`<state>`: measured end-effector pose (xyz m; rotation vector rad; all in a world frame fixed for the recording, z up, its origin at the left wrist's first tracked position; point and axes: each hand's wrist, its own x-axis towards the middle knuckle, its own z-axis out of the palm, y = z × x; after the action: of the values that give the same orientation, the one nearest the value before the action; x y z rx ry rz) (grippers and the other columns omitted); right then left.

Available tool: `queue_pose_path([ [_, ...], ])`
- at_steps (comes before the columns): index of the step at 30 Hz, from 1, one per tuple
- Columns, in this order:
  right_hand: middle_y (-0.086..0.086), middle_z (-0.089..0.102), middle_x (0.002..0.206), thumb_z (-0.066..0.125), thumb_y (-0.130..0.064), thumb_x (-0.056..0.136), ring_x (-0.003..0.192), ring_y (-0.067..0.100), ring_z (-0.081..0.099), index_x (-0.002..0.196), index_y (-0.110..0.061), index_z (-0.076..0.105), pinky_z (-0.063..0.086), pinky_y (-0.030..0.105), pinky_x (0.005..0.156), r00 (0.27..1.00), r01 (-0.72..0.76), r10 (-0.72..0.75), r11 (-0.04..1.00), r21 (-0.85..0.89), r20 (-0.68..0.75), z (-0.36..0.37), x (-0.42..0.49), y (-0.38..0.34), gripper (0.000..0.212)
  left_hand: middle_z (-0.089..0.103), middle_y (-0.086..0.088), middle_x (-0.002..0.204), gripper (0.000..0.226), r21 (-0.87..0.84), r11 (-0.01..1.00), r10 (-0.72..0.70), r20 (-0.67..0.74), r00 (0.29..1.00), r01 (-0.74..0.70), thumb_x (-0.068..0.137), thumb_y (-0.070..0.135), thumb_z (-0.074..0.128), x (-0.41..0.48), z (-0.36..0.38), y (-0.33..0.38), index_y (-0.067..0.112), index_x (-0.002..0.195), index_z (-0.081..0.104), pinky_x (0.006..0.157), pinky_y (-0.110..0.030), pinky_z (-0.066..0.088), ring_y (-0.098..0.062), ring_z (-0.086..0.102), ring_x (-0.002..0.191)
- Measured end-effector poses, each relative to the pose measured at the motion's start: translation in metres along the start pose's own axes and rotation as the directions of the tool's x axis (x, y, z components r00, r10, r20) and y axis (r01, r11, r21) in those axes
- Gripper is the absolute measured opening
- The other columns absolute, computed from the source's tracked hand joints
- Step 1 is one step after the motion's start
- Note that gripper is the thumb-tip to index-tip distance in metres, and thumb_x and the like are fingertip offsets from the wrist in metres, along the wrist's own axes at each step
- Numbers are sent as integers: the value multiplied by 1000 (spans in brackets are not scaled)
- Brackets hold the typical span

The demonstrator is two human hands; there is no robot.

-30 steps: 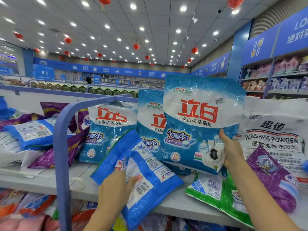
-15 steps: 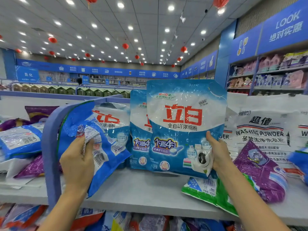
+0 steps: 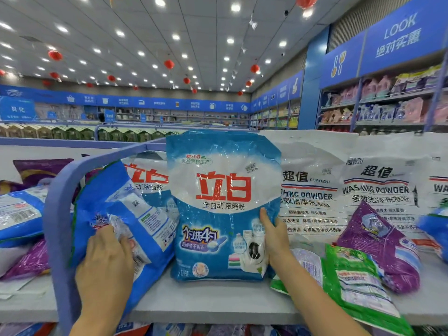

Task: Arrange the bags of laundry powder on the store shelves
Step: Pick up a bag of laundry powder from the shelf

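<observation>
Inspector: Position of the stock on the shelf [image 3: 206,301], please

Clerk: One upright bag [image 3: 223,190], blue and white, stands face-out at the centre with its base on the shelf. The right hand [image 3: 274,238] grips its edge at 3 o'clock, thumb on the front, fingers hidden behind. A second bag [image 3: 148,180] of the same print stands behind it at 10 o'clock, partly covered

Inspector: And the left hand [image 3: 106,265]?

Clerk: Fingers curled round a tilted blue bag [image 3: 135,214], back label outward, leaning at 9 o'clock of the upright one, just beside the blue divider rail [image 3: 60,214]. It does not stand square

Inspector: Remaining disorder?

Clerk: Considerable. At 4 o'clock a green bag [image 3: 358,282] lies flat, overhanging the front edge. A purple bag [image 3: 378,243] slumps against the white washing-powder bags [image 3: 312,190], which stand in a row at 2 o'clock. Beyond the rail, at 9 o'clock, a heap of blue and purple bags [image 3: 21,214] lies flat

Inspector: Assessment?

Clerk: Early to middle stage, in my judgement: one row begun, the tilted bag to be stood up, the loose bags on both sides unsorted
</observation>
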<state>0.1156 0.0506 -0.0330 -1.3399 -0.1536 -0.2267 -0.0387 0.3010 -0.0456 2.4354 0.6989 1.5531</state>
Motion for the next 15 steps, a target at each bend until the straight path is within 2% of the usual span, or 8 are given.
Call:
queue_pose_path([
  [2,6,69,82,56,-32,93,83,25,65,81,-14,61,53,35,72,1000,11,-11,1000,-23,-26,-5,1,1,22,50,-27,77,31,1,1000,-6,44,999,6,76,-7,68,-2,0,0,0,88,41,41,-49,45,-47,56,71],
  [4,24,66,93,54,-34,94,89,35,63,88,-2,60,51,43,81,998,35,-38,997,-63,-41,-9,1,2,33,49,-27,80,31,26,1000,7,67,998,-9,75,-7,68,-4,0,1,-1,89,42,42,-51,44,-47,54,73],
  [6,28,62,86,52,-37,94,78,32,60,86,4,57,49,36,71,995,80,-86,988,-132,-40,-10,-1,3,42,48,-29,84,28,49,998,23,90,996,-28,76,-8,67,-4,0,2,-3,90,44,46,-54,44,-49,52,75],
  [8,12,61,78,51,-40,94,75,22,57,83,-7,55,44,31,64,992,116,-122,975,-189,-23,-10,-5,-1,35,48,-32,89,23,50,999,12,124,992,-18,79,-6,64,-2,2,1,-6,92,45,51,-57,44,-49,50,80],
  [11,-9,61,93,51,-38,94,86,8,58,102,-23,52,44,24,72,984,179,-179,960,-217,17,-19,-9,-11,17,46,-35,104,32,32,998,-50,116,992,46,81,2,66,0,7,-6,-13,102,49,75,-62,43,-48,43,98],
  [13,-15,58,98,53,-35,93,90,-3,56,107,-27,47,41,16,73,970,238,-243,942,-236,8,-35,-13,-23,17,48,-34,108,40,-60,998,-16,-34,999,14,81,11,68,-4,5,-9,-14,106,51,90,-56,39,-45,40,107],
  [15,-17,58,99,56,-31,93,90,-9,55,106,-27,49,40,9,69,946,315,-324,900,-302,20,-56,-19,-37,16,45,-30,107,41,-145,978,112,-235,966,-149,81,20,58,-11,1,-5,-11,108,49,88,-49,37,-44,40,103],
])
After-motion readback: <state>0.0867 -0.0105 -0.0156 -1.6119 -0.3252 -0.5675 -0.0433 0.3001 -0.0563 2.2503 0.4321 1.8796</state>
